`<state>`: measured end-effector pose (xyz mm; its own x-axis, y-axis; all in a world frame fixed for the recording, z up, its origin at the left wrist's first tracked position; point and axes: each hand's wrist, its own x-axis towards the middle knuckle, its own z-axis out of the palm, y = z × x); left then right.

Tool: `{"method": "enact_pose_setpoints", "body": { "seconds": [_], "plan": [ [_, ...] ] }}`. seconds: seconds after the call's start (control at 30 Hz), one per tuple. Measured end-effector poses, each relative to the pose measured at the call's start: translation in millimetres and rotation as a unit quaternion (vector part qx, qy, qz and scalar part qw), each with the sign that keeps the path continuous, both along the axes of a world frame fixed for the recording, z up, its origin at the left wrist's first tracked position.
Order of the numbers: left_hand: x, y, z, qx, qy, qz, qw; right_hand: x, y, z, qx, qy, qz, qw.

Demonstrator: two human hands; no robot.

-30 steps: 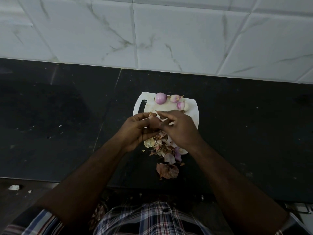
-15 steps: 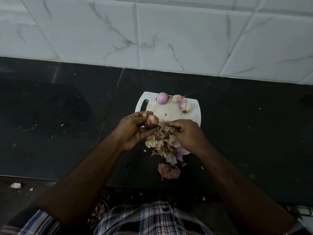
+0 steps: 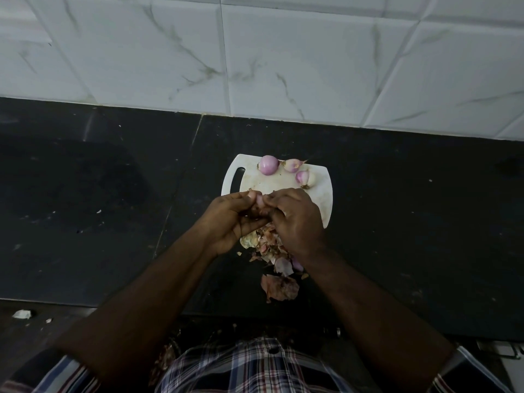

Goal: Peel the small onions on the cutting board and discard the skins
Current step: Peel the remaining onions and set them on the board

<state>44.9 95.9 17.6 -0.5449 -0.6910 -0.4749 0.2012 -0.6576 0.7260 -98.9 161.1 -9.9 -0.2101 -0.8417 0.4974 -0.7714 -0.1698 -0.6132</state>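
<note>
A small white cutting board (image 3: pixel 321 194) lies on the black counter. Three peeled pink onions rest along its far edge: a round onion (image 3: pixel 268 165), a second onion (image 3: pixel 292 165) and a third onion (image 3: pixel 304 177). Over the board's near half my left hand (image 3: pixel 231 222) and my right hand (image 3: pixel 296 219) meet around one small onion (image 3: pixel 259 201), mostly hidden by the fingers. Below the hands lies a pile of onion skins (image 3: pixel 269 245), with one large skin (image 3: pixel 279 287) on the counter nearer me.
The black stone counter (image 3: pixel 113 208) stretches left and right of the board, backed by a white marble-tiled wall (image 3: pixel 255 52). Small scraps (image 3: pixel 21 314) lie at the counter's near left edge. My checked shirt shows at the bottom.
My right hand, which had dropped to the skin pile half a second ago, has come back up to the onion in my left hand. Both hands are joined on it again.
</note>
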Motion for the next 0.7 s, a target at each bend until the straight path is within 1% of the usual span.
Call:
{"method": "enact_pose_setpoints", "body": {
  "seconds": [0.1,0.17,0.27,0.37,0.43,0.5,0.57,0.63,0.7],
  "plan": [
    [-2.4,3.4,-4.6,0.014,0.006,0.009,1.000,1.6,0.6,-8.0,-0.024,0.026,-0.018,0.999],
    [-3.4,3.8,-6.4,0.023,0.014,0.011,1.000,4.6,2.6,-8.6,-0.023,0.039,-0.033,0.998],
    [-1.4,1.3,-7.3,0.028,0.029,0.009,0.999,6.9,4.1,-3.9,0.013,-0.011,-0.040,0.999],
    [2.2,-1.5,-7.9,0.026,0.036,0.002,0.999,-2.5,1.8,-3.9,0.107,-0.052,-0.061,0.991],
    [4.5,-3.4,-8.6,0.029,0.026,0.003,0.999,-11.6,3.3,-2.1,0.142,-0.097,-0.066,0.983],
    [6.4,-5.3,-10.2,0.039,0.007,0.012,0.999,-18.9,6.9,4.3,0.185,-0.148,-0.045,0.970],
    [7.7,-7.3,-11.9,0.046,-0.007,0.015,0.999,-23.2,9.6,11.3,0.231,-0.154,-0.019,0.961],
    [7.7,-8.8,-12.6,0.060,-0.003,0.020,0.998,-25.2,9.1,17.0,0.227,-0.148,-0.029,0.962],
    [6.2,-9.5,-11.3,0.077,0.013,0.027,0.997,-24.7,7.3,23.5,0.193,-0.144,-0.059,0.969]
  ]
}}
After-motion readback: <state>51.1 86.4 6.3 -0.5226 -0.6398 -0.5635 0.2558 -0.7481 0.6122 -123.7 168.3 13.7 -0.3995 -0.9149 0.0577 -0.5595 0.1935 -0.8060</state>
